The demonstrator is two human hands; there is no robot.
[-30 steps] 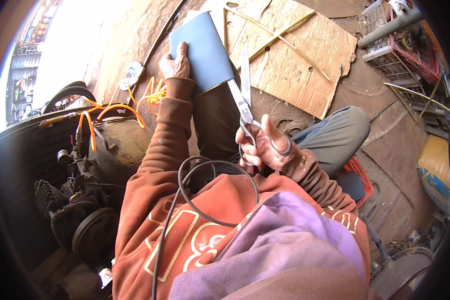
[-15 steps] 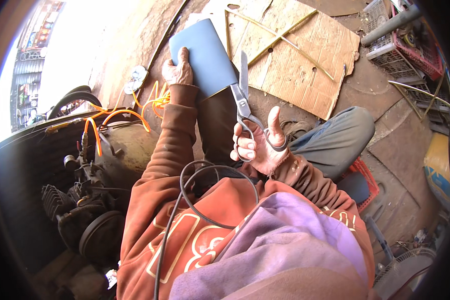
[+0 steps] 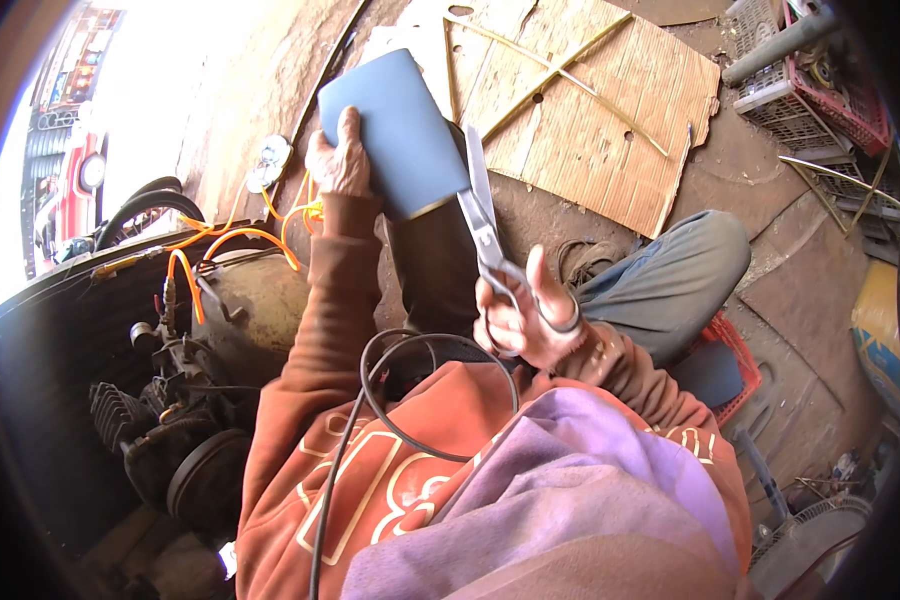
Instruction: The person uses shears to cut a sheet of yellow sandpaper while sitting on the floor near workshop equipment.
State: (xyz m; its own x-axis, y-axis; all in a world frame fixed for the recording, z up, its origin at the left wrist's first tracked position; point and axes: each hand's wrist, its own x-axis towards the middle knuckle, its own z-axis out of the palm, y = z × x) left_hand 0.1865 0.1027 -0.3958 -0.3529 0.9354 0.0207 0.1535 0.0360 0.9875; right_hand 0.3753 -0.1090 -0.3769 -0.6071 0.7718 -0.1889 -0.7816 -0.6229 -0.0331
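Right grip (image 3: 530, 318): closed round the scissors (image 3: 487, 240), thumb at one loop, fingers curled through the other; slight blur there. Left grip (image 3: 342, 162): grasping the blue sheet (image 3: 395, 135) by its left edge, thumb on top, other fingers hidden beneath.

Sheet and scissors are both up over the lap, in front of the body. Blades parted: one clear along the sheet's right side, the other meeting its near right corner. Cannot tell whether that one runs under the sheet or between layers.

Possible trouble: sheet has one-sided support, so blade pressure at the free corner could make it twist or buckle, and the edge come out ragged. Dark trouser leg (image 3: 432, 275) sits directly below; a low blade tip could nick the cloth. Left thumb is well apart from the blades; risk there only if the sheet slips or swings. Cable (image 3: 323, 510) loops over the lap near the right wrist and might snag it.

Pointing: scissors' tips away from the body, leaning slightly left, handles toward the belly. Sheet's long axis runs far-left to near-right.

Further out: cardboard (image 3: 590, 120) on the floor ahead, thin crossed strips lying on it; orange hose (image 3: 182, 275) off left.
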